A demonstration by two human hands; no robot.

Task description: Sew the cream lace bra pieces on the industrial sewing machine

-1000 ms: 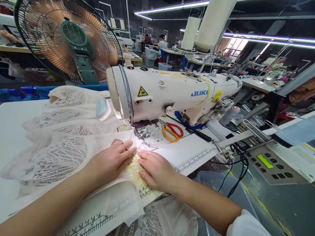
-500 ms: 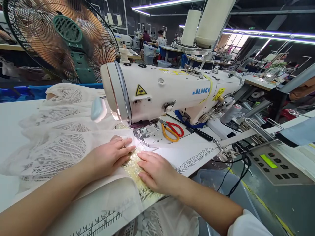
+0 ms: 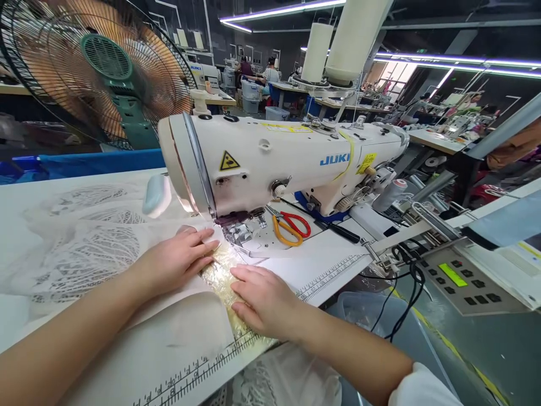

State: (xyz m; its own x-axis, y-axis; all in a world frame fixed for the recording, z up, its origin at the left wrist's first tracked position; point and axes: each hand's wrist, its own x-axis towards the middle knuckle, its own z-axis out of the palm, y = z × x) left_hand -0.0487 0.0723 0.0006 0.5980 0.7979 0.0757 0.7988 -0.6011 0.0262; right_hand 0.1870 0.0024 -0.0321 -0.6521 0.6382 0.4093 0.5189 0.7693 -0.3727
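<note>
My left hand (image 3: 177, 260) lies flat on white sheer fabric with lace-like leaf patterns (image 3: 105, 248), fingers stretched toward the presser foot area of a white sewing machine (image 3: 253, 158). Beside it, my right hand (image 3: 264, 299) presses with extended fingers on a shiny, pale yellow strip (image 3: 220, 269) that runs from the needle area to the table's front edge. Neither hand is closed around anything. The needle itself is hard to make out. Snips with red and orange handles (image 3: 288, 226) rest on the machine bed, right of the needle.
A large fan (image 3: 107, 56) stands behind the table at left. Ruler markings run along the white table (image 3: 186, 349). Right of it are a control panel (image 3: 456, 279), dangling black cables (image 3: 408, 268) and a clear plastic bin (image 3: 363, 307). More fabric (image 3: 291, 375) hangs below the front edge.
The view has shifted slightly. The fabric's raised far folds have sunk and slid away from the table's back edge. Both hands keep nearly the same pose, slightly farther from the needle.
</note>
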